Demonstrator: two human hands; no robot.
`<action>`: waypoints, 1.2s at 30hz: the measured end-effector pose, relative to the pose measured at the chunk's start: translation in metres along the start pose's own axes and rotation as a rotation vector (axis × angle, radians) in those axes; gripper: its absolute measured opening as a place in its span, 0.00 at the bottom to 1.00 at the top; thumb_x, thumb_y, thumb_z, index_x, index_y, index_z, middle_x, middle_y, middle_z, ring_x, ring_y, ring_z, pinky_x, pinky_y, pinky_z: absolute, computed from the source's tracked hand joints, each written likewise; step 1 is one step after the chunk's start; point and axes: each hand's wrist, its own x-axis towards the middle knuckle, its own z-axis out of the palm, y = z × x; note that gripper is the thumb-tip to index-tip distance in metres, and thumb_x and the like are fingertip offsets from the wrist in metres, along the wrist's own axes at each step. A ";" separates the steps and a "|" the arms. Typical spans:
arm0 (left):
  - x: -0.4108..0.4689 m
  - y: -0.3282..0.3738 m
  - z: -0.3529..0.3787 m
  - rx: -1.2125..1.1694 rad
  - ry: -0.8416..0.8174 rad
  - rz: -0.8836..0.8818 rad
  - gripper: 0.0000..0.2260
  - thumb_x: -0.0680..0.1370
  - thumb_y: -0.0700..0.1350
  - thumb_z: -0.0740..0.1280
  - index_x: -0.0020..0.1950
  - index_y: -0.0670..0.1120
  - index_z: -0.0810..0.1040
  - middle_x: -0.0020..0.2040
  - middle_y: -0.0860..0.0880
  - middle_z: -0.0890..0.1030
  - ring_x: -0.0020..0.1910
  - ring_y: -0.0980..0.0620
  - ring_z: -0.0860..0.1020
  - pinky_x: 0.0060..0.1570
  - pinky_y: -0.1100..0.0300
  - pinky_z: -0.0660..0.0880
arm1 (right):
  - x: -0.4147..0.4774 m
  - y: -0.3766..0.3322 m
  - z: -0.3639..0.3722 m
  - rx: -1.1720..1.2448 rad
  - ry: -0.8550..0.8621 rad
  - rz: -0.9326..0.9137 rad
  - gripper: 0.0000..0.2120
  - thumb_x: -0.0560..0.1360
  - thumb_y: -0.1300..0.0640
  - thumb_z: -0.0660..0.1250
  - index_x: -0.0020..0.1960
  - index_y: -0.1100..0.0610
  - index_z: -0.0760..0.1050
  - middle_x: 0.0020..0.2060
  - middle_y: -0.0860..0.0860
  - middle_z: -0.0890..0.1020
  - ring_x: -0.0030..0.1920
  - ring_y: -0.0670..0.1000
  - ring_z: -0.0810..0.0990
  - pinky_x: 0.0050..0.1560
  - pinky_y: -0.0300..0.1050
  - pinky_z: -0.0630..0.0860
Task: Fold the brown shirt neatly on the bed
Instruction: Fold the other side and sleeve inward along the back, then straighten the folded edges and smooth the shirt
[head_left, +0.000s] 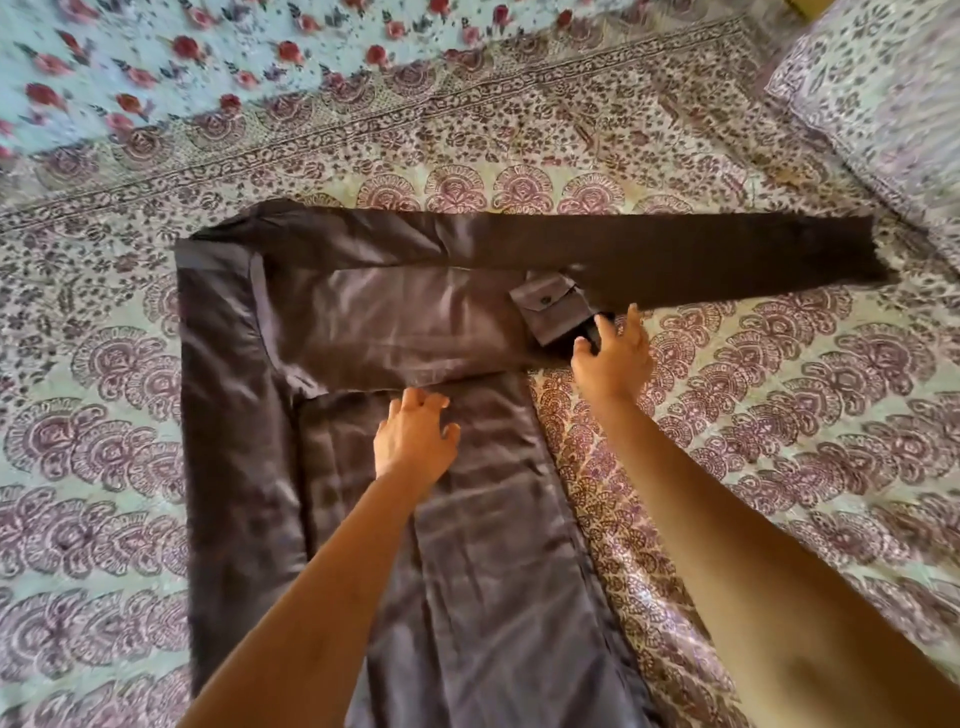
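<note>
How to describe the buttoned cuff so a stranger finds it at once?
Start at the brown shirt spread on the patterned bed. One sleeve lies folded across it, ending at the right hand. The cuff is that end: a lighter square with one dark button, unlike the long dark sleeve behind.

We see the shirt (249, 415) flat on the bed (779, 426), one sleeve (701, 260) reaching right toward the far pillow (878, 104).
</note>
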 end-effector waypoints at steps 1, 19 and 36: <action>0.001 0.000 0.000 0.008 0.010 0.005 0.19 0.77 0.50 0.62 0.68 0.50 0.70 0.66 0.49 0.67 0.67 0.48 0.65 0.59 0.50 0.69 | 0.004 0.000 0.001 0.044 -0.009 -0.023 0.22 0.78 0.54 0.59 0.71 0.56 0.65 0.75 0.55 0.57 0.74 0.57 0.56 0.71 0.53 0.56; -0.057 -0.052 -0.051 -2.126 -0.276 -0.204 0.38 0.71 0.70 0.56 0.67 0.42 0.72 0.66 0.39 0.72 0.66 0.41 0.70 0.71 0.45 0.61 | -0.226 -0.073 0.006 0.686 -0.126 -0.734 0.19 0.79 0.49 0.56 0.60 0.59 0.76 0.59 0.48 0.77 0.63 0.41 0.72 0.67 0.44 0.64; -0.313 -0.167 0.058 -0.822 0.047 -0.583 0.25 0.69 0.37 0.73 0.63 0.45 0.69 0.47 0.46 0.78 0.40 0.49 0.77 0.41 0.56 0.76 | -0.304 -0.036 0.063 0.332 -0.333 -0.367 0.11 0.75 0.52 0.60 0.49 0.58 0.76 0.44 0.53 0.81 0.47 0.55 0.79 0.46 0.48 0.74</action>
